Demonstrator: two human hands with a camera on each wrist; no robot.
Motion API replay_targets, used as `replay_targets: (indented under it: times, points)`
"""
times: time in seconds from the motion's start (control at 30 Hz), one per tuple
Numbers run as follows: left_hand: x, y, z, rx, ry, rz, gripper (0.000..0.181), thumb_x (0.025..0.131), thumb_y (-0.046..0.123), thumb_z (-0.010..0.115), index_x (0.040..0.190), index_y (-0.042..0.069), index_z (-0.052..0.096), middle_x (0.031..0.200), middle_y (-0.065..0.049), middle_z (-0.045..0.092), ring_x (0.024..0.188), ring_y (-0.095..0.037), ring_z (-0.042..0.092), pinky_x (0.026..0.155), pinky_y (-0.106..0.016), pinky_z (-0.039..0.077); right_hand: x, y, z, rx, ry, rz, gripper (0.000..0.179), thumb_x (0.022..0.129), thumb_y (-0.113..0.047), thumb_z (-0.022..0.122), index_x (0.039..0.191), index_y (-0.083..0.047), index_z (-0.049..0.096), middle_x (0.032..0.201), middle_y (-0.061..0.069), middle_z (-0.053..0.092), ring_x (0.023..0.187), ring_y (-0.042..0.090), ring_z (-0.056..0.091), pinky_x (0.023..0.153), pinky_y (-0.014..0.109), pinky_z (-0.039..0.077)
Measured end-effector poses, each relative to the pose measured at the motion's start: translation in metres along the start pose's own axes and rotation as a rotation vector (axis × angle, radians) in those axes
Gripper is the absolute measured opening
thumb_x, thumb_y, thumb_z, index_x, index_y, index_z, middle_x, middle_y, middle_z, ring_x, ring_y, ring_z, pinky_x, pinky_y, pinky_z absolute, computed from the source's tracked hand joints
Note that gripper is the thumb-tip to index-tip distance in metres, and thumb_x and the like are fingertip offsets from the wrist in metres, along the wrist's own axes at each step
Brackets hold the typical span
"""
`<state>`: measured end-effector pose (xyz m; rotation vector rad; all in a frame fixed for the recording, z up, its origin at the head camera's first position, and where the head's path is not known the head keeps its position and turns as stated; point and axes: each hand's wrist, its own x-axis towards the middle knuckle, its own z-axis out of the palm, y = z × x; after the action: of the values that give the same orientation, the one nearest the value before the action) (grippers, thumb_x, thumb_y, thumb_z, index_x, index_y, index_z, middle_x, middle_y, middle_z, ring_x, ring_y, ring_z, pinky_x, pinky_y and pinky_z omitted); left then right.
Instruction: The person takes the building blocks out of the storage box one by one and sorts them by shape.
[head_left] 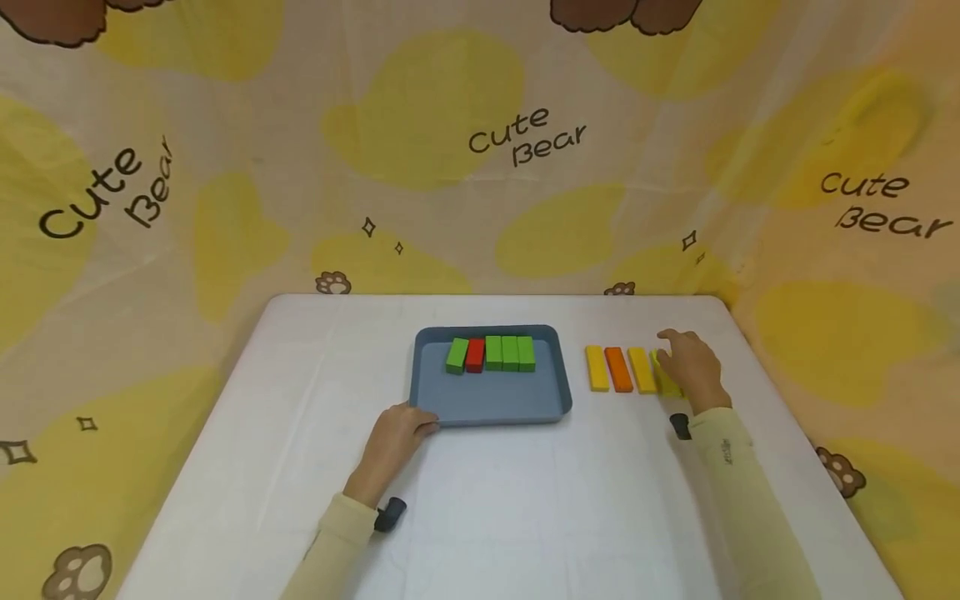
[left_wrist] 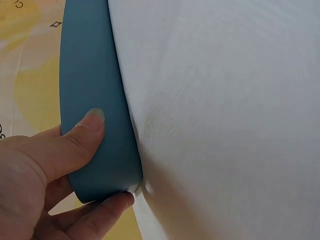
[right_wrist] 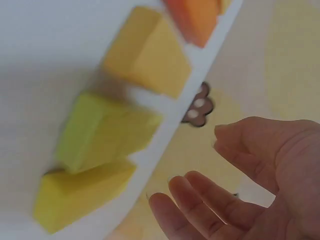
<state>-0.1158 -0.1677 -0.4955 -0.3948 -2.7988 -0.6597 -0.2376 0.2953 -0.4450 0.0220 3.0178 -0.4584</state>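
My left hand (head_left: 396, 435) holds the near left corner of a blue-grey tray (head_left: 495, 408). In the left wrist view the thumb (left_wrist: 87, 137) lies on the tray's outer wall, and the fingers curl around the corner. Toward the tray's far side stand a green block (head_left: 457, 356), a red block (head_left: 475, 356) and three more green blocks (head_left: 510, 353) in a row. My right hand (head_left: 693, 371), fingers apart and holding nothing, hovers by the right end of a second row. A yellow-green block (right_wrist: 107, 132) and a yellow block (right_wrist: 82, 195) are nearest to it, partly hidden in the head view.
Left of those blocks, on the white table (head_left: 495, 517), lie a yellow block (head_left: 596, 368), an orange block (head_left: 618, 369) and another yellow block (head_left: 641, 370). A patterned cloth backdrop (head_left: 435, 125) rises behind the table and along its sides.
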Motion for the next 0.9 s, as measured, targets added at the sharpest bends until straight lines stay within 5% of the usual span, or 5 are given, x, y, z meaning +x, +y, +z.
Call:
replay_targets:
  times: [0.47,0.73,0.9]
  points:
    - [0.002,0.001,0.001,0.010,-0.018,-0.011,0.010,0.077,0.011,0.081,0.087,0.011,0.079,0.086,-0.005,0.076,0.080,-0.022,0.072,0.069,-0.032,0.058,0.014,-0.110,0.008,-0.025,0.020,-0.169,0.039,0.098,-0.023,0.057,0.135,-0.009,0.056,0.134,0.026,0.054,0.113,0.044,0.058,0.096,0.056,0.050]
    - [0.003,0.001,0.000,0.014,-0.011,-0.013,0.010,0.077,0.012,0.081,0.087,0.011,0.079,0.086,-0.005,0.077,0.080,-0.023,0.072,0.070,-0.033,0.058,0.016,-0.163,0.036,-0.023,0.126,-0.322,0.033,0.096,-0.020,0.062,0.126,-0.008,0.063,0.122,0.022,0.063,0.102,0.037,0.065,0.085,0.049,0.056]
    - [0.002,0.002,0.001,0.015,-0.009,-0.009,0.010,0.077,0.012,0.081,0.087,0.011,0.080,0.087,-0.006,0.077,0.081,-0.023,0.072,0.070,-0.034,0.059,0.016,-0.185,0.054,-0.015,0.096,-0.333,0.033,0.095,-0.018,0.060,0.126,-0.007,0.063,0.122,0.021,0.063,0.101,0.036,0.065,0.083,0.047,0.057]
